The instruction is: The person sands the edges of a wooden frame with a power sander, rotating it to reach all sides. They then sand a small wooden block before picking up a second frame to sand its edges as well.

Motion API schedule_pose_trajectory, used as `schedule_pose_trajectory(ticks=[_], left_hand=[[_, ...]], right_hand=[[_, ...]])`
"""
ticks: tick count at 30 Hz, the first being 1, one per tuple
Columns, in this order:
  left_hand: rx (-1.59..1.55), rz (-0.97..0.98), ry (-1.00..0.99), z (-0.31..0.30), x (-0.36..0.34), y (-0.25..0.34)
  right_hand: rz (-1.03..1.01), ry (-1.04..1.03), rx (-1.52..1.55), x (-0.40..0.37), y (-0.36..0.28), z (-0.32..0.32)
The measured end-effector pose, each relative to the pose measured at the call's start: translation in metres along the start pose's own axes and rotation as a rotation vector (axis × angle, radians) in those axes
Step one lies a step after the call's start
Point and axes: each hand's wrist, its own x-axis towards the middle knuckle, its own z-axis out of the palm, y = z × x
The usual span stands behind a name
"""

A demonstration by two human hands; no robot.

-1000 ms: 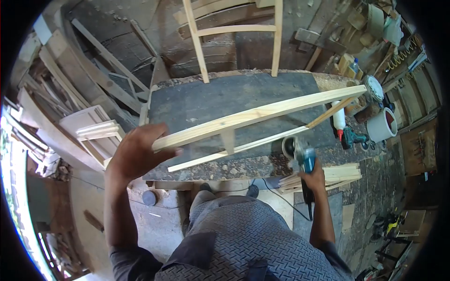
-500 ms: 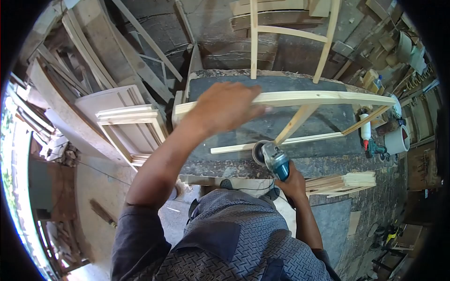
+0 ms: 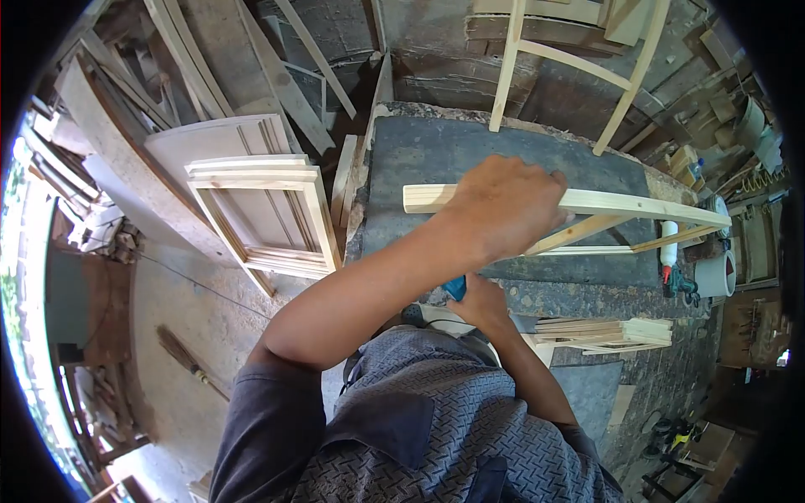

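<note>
My left hand (image 3: 507,205) is wrapped over the upper rail of a pale wooden frame (image 3: 646,205), which stands on the dark workbench top (image 3: 419,155). The rail's free end sticks out to the left of the hand. Below my left forearm, my right hand (image 3: 482,302) grips the blue body of an angle grinder (image 3: 454,287). The forearm hides the grinder's head and disc. A slanted brace and a lower rail of the frame show beneath the upper rail.
Small wooden frames (image 3: 260,180) lean at the bench's left. A ladder-like wooden piece (image 3: 507,67) rises at the back. On the right are a glue bottle (image 3: 668,243), a teal tool (image 3: 683,287) and a white bucket (image 3: 713,272). Wood strips (image 3: 604,333) lie nearer me.
My left hand has slid right along the upper rail. My right hand and the grinder have shifted left, under the left forearm. The view has also turned.
</note>
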Motion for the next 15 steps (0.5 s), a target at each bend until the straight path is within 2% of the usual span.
schedule_pose_trajectory(ticks=[7, 10, 12, 15], left_hand=[[-0.011, -0.003, -0.001, 0.0, 0.001, 0.002], [0.013, 0.016, 0.037, 0.006, 0.001, -0.001], [0.014, 0.033, 0.061, 0.006, 0.002, 0.0], [0.019, 0.005, 0.017, 0.005, 0.003, 0.001]], right_hand=[[0.034, -0.035, 0.023, -0.011, 0.003, -0.01], [0.131, 0.085, 0.086, -0.025, 0.03, -0.011], [0.317, 0.134, 0.137, -0.033, 0.05, -0.015], [0.381, 0.216, 0.162, -0.043, 0.082, -0.015]])
